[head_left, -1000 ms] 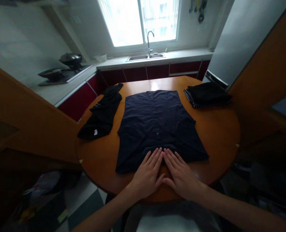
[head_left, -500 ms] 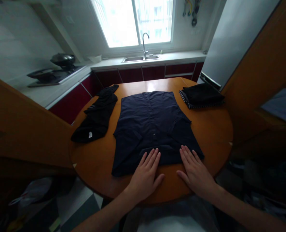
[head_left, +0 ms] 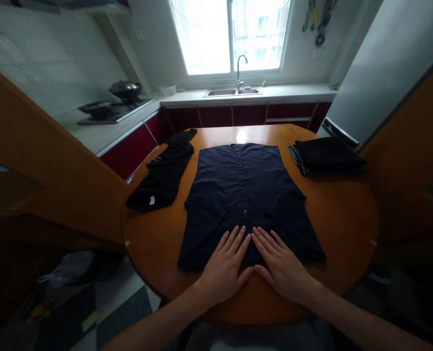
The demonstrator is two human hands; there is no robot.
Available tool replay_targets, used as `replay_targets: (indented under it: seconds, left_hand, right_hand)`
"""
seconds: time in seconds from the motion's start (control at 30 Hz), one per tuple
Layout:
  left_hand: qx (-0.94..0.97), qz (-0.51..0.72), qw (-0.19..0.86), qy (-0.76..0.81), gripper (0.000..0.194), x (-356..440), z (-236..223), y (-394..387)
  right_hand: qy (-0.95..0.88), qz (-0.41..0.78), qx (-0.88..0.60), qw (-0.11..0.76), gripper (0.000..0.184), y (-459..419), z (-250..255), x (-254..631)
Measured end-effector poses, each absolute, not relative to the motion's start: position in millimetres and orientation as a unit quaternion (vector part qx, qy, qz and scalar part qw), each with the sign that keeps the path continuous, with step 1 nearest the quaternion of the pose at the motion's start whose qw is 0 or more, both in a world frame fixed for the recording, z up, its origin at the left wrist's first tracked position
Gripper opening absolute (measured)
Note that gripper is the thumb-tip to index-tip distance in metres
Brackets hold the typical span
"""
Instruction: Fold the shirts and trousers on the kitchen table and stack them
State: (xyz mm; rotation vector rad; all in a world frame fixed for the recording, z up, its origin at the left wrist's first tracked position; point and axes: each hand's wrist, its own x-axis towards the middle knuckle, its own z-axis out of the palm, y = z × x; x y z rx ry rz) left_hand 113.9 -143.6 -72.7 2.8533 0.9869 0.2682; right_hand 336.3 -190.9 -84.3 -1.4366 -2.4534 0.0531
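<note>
A dark navy buttoned shirt (head_left: 240, 183) lies spread on the wooden table, its sleeves folded inward across the body. My left hand (head_left: 225, 265) rests flat on the shirt's near edge, just left of the middle, fingers stretched forward. Close beside it, my right hand (head_left: 280, 265) also lies flat on that edge with its fingers extended. The two hands nearly meet at the fingertips and thumbs. Neither holds anything. The palms cover part of the near hem.
The oval wooden table (head_left: 348, 209) carries a crumpled black garment (head_left: 167, 175) with a white label at left and a folded stack of dark clothes (head_left: 329, 155) at right. Beyond stand a counter with a sink (head_left: 219, 92), a stove (head_left: 121, 113) and a fridge (head_left: 380, 73).
My right hand has slid left along the near edge of the shirt until it is beside my left hand. The camera view has turned slightly left.
</note>
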Motion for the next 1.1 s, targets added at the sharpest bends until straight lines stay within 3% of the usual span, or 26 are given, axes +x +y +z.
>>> replay_targets:
  seconds: [0.7, 0.93, 1.1]
  left_hand:
    - [0.905, 0.044, 0.062, 0.419, 0.076, 12.2, -65.8, -184.9]
    - [0.9, 0.127, 0.05, 0.414, 0.063, -9.9, -79.7, -195.4]
    - [0.915, 0.212, 0.058, 0.339, 0.065, 0.6, -71.0, -182.2]
  right_hand:
    - [-0.852, -0.01, -0.503, 0.142, 0.073, -197.3, -93.5, 345.8]
    - [-0.853, -0.009, -0.501, 0.146, 0.073, -197.4, -93.9, 346.2]
    - [-0.853, -0.012, -0.503, 0.139, 0.072, -196.8, -91.7, 345.0]
